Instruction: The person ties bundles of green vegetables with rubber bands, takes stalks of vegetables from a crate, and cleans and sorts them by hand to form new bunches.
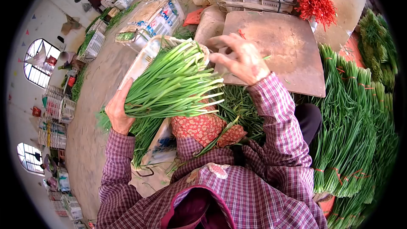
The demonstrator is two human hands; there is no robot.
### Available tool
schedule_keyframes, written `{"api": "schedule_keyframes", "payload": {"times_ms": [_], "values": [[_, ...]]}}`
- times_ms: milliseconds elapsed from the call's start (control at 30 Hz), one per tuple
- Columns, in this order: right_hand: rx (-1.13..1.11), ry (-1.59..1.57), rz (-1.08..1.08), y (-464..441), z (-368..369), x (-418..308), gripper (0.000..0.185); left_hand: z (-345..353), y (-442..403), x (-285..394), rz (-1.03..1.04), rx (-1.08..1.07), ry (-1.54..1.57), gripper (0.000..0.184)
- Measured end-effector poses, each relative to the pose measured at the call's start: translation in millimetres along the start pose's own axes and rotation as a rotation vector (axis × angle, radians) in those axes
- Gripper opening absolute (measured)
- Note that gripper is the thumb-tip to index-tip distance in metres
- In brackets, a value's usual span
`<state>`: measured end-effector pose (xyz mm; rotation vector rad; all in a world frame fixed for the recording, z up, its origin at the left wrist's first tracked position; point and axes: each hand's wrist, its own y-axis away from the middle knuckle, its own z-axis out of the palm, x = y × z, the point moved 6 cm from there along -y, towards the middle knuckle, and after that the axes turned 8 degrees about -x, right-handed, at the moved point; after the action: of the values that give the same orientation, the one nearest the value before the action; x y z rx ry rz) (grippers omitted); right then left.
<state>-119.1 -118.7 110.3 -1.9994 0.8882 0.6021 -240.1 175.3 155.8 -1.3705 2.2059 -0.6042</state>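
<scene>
Chives (178, 80) lie as 1 bunch, no tie visible, in the left hand (120, 108), its fingers wrapped round them, partly over a white crate (145, 55). Right hand (241, 57): fingers spread, apparently empty, near the pale ends (blurred; contact cannot be confirmed). Step in hand, as judged: evening the bunch. Next move calls for a steady left hold while the right squares the ends.

Lettering: blue print on white crate (166, 19), upper left, too indistinct for me to read. Legible texts: none.
</scene>
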Motion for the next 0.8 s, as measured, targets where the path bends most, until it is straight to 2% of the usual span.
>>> {"api": "schedule_keyframes", "payload": {"times_ms": [33, 67, 100, 167, 233, 300, 367, 433, 500, 567, 633, 700, 767, 800], "values": [[-0.009, -0.004, -0.089, -4, 4, -8, 0.034, -1, -1, 1, 0.002, 0.001, 0.001, 0.063], [-0.020, -0.156, -0.103, -9, 9, -7, 0.031, -1, -3, 2, 0.011, -0.007, -0.011, 0.063], [-0.020, -0.156, -0.105, -10, 9, -7, 0.031, -1, -3, 3, 0.019, -0.016, -0.023, 0.062], [-0.077, -0.380, 0.001, -10, 10, -9, 0.026, -4, -2, 2, 0.031, -0.017, -0.053, 0.062], [-0.088, -0.346, 0.002, -7, 12, -8, 0.021, -4, -1, 1, 0.045, -0.024, -0.077, 0.062], [0.152, 0.037, -0.117, -1, 4, 0, 0.018, -3, 0, -1, 0.057, -0.030, -0.103, 0.063], [0.193, 0.095, 0.079, 3, -4, 27, 0.015, -5, 5, -7, 0.044, -0.044, -0.124, 0.062], [0.174, 0.313, 0.198, 14, -14, 36, 0.014, -6, 9, -10, 0.025, -0.057, -0.148, 0.062], [0.184, 0.334, 0.127, 24, -16, 23, 0.015, -8, 8, -9, 0.040, -0.051, -0.161, 0.064], [0.163, 0.191, 0.088, 20, -15, -9, 0.021, -8, 6, -8, 0.043, -0.072, -0.183, 0.066], [0.216, 0.257, -0.009, 18, -4, -36, 0.031, -8, 4, -6, 0.047, -0.092, -0.206, 0.068], [0.102, 0.319, 0.023, 11, 15, -49, 0.037, -6, 0, -1, 0.079, -0.092, -0.223, 0.074], [0.156, 0.373, -0.004, 7, 26, -50, 0.038, -6, -3, 3, 0.088, -0.101, -0.232, 0.074], [0.175, 0.400, -0.017, 5, 34, -42, 0.032, -6, -4, 4, 0.097, -0.107, -0.243, 0.074]]}}
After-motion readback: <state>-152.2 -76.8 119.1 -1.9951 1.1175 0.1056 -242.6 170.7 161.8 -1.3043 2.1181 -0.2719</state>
